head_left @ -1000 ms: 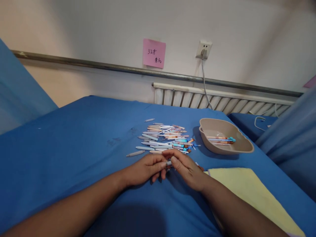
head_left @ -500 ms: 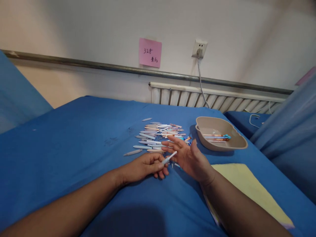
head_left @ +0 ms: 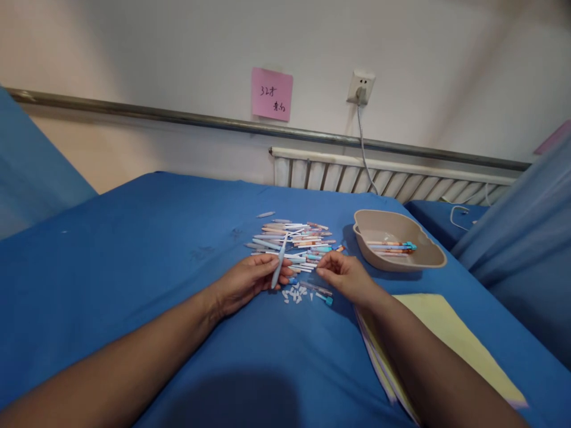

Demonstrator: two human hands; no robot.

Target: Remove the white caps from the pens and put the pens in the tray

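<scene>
- Holding pale-blue pen (head_left: 278,270) in left hand (head_left: 252,278), thumb and fingers closed on the barrel; pen tilted, white end pointing up and away, above the near left part of the pile (head_left: 307,242).
- Right hand (head_left: 347,274) at the pile's right end, apart from the pen; thumb and forefinger nearly together. Cannot tell whether they grip anything small.
- White bits (head_left: 293,292) scattered just on the near side of the pile, a teal-ended piece (head_left: 328,301) beside them.
- Tan bowl (head_left: 401,263) right of the pile; several pens inside.
- Yellow cloth (head_left: 450,339) beyond right forearm, lying on blue sheet (head_left: 134,249).
- Pink note (head_left: 272,106) on wall.
</scene>
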